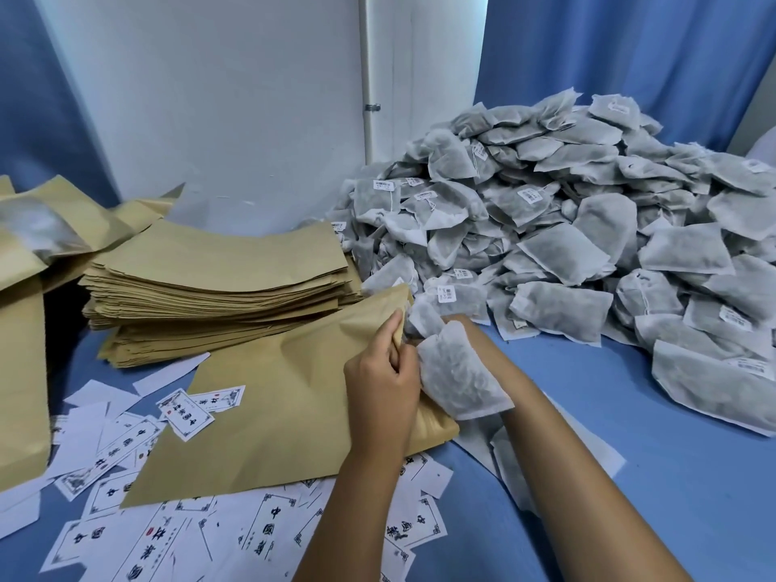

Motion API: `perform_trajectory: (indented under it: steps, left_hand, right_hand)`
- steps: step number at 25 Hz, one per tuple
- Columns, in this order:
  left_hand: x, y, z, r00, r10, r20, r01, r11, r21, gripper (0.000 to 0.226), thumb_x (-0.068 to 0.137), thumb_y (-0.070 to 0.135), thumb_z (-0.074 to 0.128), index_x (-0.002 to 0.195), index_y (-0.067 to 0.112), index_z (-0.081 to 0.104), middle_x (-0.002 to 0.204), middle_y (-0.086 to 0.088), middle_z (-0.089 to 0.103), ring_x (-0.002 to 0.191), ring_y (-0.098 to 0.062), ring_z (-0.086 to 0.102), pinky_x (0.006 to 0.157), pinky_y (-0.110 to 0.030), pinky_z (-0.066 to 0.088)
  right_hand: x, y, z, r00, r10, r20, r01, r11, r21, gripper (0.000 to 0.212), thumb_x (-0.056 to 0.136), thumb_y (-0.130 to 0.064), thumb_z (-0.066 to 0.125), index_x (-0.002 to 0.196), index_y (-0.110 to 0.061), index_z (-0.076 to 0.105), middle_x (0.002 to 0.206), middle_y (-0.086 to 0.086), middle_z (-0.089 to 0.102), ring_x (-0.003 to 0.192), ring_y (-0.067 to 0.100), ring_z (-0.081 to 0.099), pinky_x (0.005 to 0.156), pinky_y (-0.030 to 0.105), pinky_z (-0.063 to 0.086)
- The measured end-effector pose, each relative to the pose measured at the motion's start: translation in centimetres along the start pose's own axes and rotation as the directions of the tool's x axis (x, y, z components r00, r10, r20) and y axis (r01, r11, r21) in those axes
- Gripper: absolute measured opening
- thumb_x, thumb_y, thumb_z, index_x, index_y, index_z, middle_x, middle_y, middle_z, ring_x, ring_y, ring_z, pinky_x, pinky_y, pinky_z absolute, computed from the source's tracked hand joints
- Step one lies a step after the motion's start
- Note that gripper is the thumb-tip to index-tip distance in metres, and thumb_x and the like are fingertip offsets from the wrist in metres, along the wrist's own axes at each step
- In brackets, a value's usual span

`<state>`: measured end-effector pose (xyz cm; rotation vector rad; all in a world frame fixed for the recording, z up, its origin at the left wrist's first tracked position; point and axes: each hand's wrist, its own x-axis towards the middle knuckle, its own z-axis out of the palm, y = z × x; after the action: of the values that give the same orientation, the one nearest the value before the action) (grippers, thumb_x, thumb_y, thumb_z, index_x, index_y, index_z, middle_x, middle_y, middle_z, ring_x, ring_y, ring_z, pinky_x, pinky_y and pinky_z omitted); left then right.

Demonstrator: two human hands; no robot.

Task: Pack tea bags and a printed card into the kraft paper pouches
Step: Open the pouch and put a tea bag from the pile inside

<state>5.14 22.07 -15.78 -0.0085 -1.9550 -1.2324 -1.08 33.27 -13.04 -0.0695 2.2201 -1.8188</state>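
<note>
A kraft paper pouch [268, 396] lies flat on the blue table with its mouth toward the right. My left hand [380, 382] pinches the upper lip of that mouth. My right hand [457, 325] is mostly hidden behind the white tea bags [455, 371] it holds at the pouch mouth; a second tea bag [424, 317] shows just above them. A big heap of tea bags [588, 228] fills the right side. Printed cards [191, 413] lie scattered along the near left, two of them on the pouch.
A stack of flat kraft pouches [218, 279] sits behind the open pouch. More pouches, one with a clear window [38, 228], lie at the far left. A white wall and blue curtains [630, 48] close the back. Bare blue table surface [630, 476] shows at the near right.
</note>
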Motion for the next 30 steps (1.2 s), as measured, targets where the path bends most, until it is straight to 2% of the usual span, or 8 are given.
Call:
perform_trajectory:
  steps: [3,5,8,10,15,19,24,30]
  left_hand:
    - [0.2,-0.3,-0.3,0.999,-0.025,-0.038,0.026,0.999,0.026,0.038,0.082,-0.004,0.059,0.117,0.009,0.068,0.047,0.01,0.034,0.046,-0.011,0.038,0.053,-0.022,0.033]
    - [0.3,-0.4,-0.2,0.994,-0.069,-0.081,0.073,0.996,0.044,0.037,0.084,-0.001,0.059,0.118,0.008,0.067,0.047,0.012,0.033,0.045,-0.008,0.038,0.054,-0.025,0.035]
    - [0.2,-0.1,0.0,0.99,-0.102,-0.095,0.107,0.993,0.057,0.036,0.085,0.002,0.058,0.12,0.009,0.066,0.051,0.005,0.047,0.05,-0.018,0.045,0.057,-0.029,0.036]
    - [0.3,0.0,-0.1,0.991,-0.101,-0.085,0.106,0.992,0.065,0.036,0.085,0.001,0.058,0.119,0.008,0.067,0.058,-0.008,0.059,0.053,-0.021,0.048,0.057,-0.029,0.038]
    - [0.1,0.2,-0.4,0.995,0.063,0.074,-0.064,0.998,0.001,0.04,0.082,0.004,0.054,0.12,0.009,0.066,0.051,0.0,0.047,0.049,-0.013,0.038,0.051,-0.025,0.036]
    - [-0.4,0.8,0.2,0.975,0.172,0.141,-0.169,0.985,-0.032,0.044,0.081,0.006,0.051,0.121,0.017,0.066,0.049,0.006,0.038,0.047,-0.009,0.034,0.051,-0.027,0.037]
    - [0.2,0.6,-0.5,0.997,0.083,-0.005,-0.083,0.996,-0.022,0.044,0.081,0.01,0.05,0.12,0.022,0.064,0.047,0.01,0.027,0.044,-0.009,0.03,0.048,-0.035,0.038]
    - [-0.6,1.6,-0.7,0.99,0.081,0.118,-0.058,0.98,-0.19,0.047,0.081,0.007,0.048,0.115,0.039,0.056,0.044,0.01,0.035,0.042,-0.007,0.029,0.047,-0.013,0.028]
  right_hand:
    - [-1.2,-1.0,0.6,0.906,-0.005,0.423,-0.189,0.89,0.416,0.027,0.097,-0.032,0.047,0.112,-0.015,0.062,0.09,0.003,0.055,0.091,0.007,0.053,0.107,0.02,0.036]
    - [-2.0,-0.4,-1.2,0.767,-0.197,0.61,-0.24,0.794,0.558,0.052,0.085,-0.049,0.06,0.118,-0.009,0.064,0.112,0.013,0.065,0.107,0.02,0.061,0.105,0.034,0.043]
    - [-3.5,0.2,-2.9,0.683,-0.212,0.699,-0.003,0.956,0.293,0.071,0.062,-0.031,0.086,0.123,-0.01,0.057,0.112,0.006,0.069,0.103,0.019,0.065,0.085,0.03,0.053]
    - [-3.4,0.4,-2.6,0.76,-0.143,0.634,0.117,0.99,0.083,0.056,0.067,-0.011,0.082,0.116,-0.01,0.054,0.095,0.001,0.072,0.085,0.014,0.068,0.068,0.024,0.055]
    - [-2.1,-0.3,-1.7,0.953,-0.166,0.253,0.098,0.961,0.26,0.011,0.089,-0.002,0.055,0.095,-0.003,0.065,0.081,0.009,0.071,0.069,0.018,0.068,0.059,0.028,0.055]
    - [-2.4,0.0,2.0,0.963,-0.249,0.108,0.262,0.956,-0.133,0.023,0.089,0.003,0.046,0.077,-0.018,0.05,0.054,-0.009,0.055,0.055,0.009,0.049,0.052,0.023,0.04]
    - [-3.0,-0.8,0.8,0.875,-0.463,-0.141,0.395,0.851,-0.346,0.011,0.079,-0.02,0.072,0.087,-0.019,0.064,0.073,-0.007,0.066,0.062,0.006,0.062,0.059,0.021,0.048]
    - [-4.2,-1.0,3.5,0.921,-0.314,0.229,0.377,0.865,-0.331,0.035,0.087,0.005,0.046,0.065,-0.021,0.048,0.055,-0.01,0.054,0.051,-0.007,0.049,0.052,0.011,0.039]
